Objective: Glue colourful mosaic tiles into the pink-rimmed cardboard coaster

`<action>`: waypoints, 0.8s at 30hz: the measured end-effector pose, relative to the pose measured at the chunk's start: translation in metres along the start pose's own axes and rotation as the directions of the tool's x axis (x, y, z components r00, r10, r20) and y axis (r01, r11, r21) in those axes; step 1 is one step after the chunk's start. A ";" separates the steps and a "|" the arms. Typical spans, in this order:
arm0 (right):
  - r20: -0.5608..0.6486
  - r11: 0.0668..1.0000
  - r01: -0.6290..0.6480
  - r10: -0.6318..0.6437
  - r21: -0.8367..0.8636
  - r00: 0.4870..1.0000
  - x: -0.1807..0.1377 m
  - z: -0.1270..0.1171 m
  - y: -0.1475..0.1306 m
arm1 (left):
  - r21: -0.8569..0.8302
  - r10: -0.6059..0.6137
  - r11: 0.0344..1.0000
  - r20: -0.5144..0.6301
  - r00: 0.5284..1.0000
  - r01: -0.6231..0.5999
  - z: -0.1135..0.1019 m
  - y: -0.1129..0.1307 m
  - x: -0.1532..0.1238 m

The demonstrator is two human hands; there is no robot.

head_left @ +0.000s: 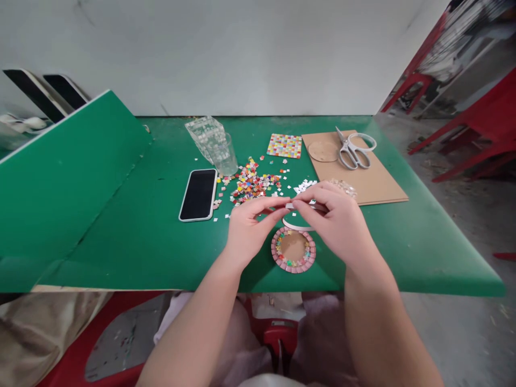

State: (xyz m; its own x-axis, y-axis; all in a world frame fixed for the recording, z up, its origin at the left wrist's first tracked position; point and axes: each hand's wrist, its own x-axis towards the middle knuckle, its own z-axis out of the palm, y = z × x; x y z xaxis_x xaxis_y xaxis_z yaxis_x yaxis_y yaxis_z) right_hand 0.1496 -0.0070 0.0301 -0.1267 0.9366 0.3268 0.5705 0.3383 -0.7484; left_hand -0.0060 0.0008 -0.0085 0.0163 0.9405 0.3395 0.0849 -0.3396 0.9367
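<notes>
A narrow white strip (299,227) curls down below my fingers, and its upper end is pinched between my two hands. My left hand (255,224) has thumb and fingertips pressed together on the strip. My right hand (334,219) grips it just beside the left, fingertips nearly touching. Directly beneath, a round cardboard disc (293,246) lies on the table, edged with pink tiles (278,259) and an inner ring of small coloured star-like pieces. Behind the hands are a small pile of white tiles (305,186) and a heap of mixed coloured tiles (250,181).
On the green table (161,242) stands a clear cup (226,157) beside a clear plastic bag (205,135). A phone (198,194) lies left. Farther back is a mosaic square (284,145). Scissors (353,153) and a white ring (362,142) rest on cardboard sheets (374,180). A green panel (68,188) rises left.
</notes>
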 end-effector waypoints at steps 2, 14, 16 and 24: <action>0.003 1.000 0.002 -0.002 -0.012 1.000 0.000 0.000 0.000 | 0.002 -0.018 1.000 0.005 1.000 0.018 0.000 0.000 0.000; -0.009 0.998 0.016 -0.016 -0.062 1.000 0.001 0.001 -0.001 | -0.005 -0.042 0.999 0.018 0.999 0.042 -0.001 0.003 0.000; -0.014 0.998 0.013 -0.014 -0.068 1.000 0.001 0.001 -0.001 | -0.013 -0.055 0.998 0.025 0.998 0.055 -0.002 0.003 0.000; -0.028 0.996 0.012 -0.014 -0.088 1.000 0.000 0.003 -0.003 | -0.015 -0.090 0.996 0.032 0.995 0.090 -0.002 0.002 0.000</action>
State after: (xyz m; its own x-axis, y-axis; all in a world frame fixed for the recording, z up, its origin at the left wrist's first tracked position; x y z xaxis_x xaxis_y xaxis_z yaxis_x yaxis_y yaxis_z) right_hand 0.1453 -0.0079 0.0305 -0.1122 0.9288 0.3533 0.6385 0.3398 -0.6906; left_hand -0.0081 0.0004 -0.0068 0.0403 0.9671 0.2511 0.0710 -0.2534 0.9647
